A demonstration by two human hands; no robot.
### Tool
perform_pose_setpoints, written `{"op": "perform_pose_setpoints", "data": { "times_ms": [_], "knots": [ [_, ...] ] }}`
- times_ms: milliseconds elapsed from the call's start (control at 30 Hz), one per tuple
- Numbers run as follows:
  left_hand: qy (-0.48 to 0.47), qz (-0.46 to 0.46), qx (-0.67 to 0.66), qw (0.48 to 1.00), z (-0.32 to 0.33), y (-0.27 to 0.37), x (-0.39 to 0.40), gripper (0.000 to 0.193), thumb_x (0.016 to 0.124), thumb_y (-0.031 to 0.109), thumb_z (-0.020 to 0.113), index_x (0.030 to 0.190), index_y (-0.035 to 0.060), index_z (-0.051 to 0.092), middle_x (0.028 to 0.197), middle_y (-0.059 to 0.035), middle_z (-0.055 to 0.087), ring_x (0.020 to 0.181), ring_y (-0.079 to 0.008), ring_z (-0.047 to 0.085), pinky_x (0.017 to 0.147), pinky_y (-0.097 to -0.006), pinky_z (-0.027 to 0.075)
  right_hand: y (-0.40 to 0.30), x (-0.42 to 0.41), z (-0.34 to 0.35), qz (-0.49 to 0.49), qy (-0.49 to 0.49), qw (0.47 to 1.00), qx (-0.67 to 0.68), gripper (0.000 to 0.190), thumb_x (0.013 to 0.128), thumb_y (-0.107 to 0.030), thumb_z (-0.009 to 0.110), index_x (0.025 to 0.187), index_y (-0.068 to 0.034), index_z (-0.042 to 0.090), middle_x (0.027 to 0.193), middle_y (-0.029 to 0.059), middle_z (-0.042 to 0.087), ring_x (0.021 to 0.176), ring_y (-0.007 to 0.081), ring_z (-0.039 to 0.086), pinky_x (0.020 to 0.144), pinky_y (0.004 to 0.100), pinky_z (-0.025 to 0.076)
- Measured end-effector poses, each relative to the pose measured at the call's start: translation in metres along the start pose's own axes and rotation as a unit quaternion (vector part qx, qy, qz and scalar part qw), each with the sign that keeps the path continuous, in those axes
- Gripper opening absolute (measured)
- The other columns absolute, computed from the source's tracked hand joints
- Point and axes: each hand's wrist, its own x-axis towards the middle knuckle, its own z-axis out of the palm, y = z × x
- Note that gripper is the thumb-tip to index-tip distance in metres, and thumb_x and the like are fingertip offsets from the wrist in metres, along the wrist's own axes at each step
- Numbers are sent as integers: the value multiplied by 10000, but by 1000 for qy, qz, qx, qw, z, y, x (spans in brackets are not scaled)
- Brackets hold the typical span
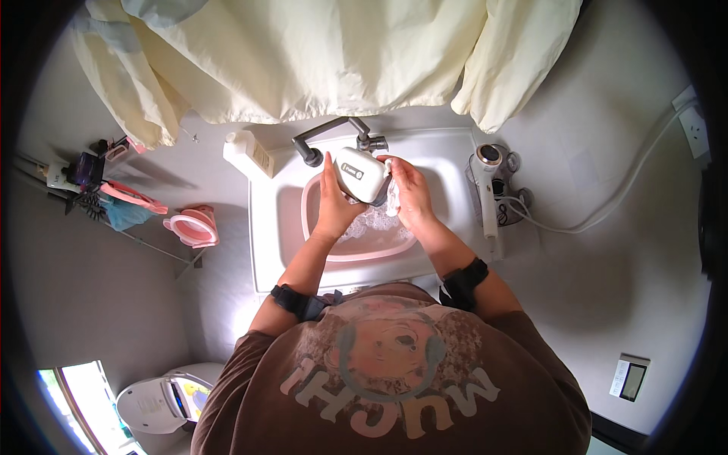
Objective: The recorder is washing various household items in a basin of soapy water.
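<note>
My left hand (334, 207) grips the left side and lower edge of a white rounded case (362, 174) that bears a dark label. On the case's right, my right hand (410, 190) holds a crumpled white cloth (393, 196) against its edge. A dark grey part shows along the case's lower right side. Below both hands, a pink plastic basin (364, 257) with sudsy water sits in the white sink (267, 227). The dark faucet (333, 133) stands just behind the case, its spout to the left of it.
A white bottle (248, 154) stands at the sink's back left corner. On the right, a white hair dryer (487, 187) with a cord hangs in a holder. Folded pink basins (193, 227) hang on the left wall. A cream curtain (341, 62) hangs behind the faucet.
</note>
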Motion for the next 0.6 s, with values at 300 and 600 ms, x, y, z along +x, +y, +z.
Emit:
{"op": "perform_pose_setpoints", "data": {
  "times_ms": [300, 600],
  "knots": [
    [-56, -117, -548, 827, -6, 26, 2, 827, 968, 190, 602, 1570, 118, 41, 1440, -128, 394, 1234, -231, 497, 1003, -382, 463, -5, -22, 15, -150, -94, 964, -201, 243, 942, -127, 669, 1154, -19, 622, 1134, 36, 637, 926, 94, 591, 840, 246, 476],
    [-97, -65, -499, 859, -8, 30, -5, 1112, 741, 133, 841, 1570, 148, 101, 1375, -113, 433, 1249, -222, 465, 1050, -342, 401, -17, -14, 17, -71, -71, 965, -243, 203, 898, -134, 711, 977, -5, 575, 932, 49, 600, 815, 142, 591, 732, 286, 488]
  ]
}}
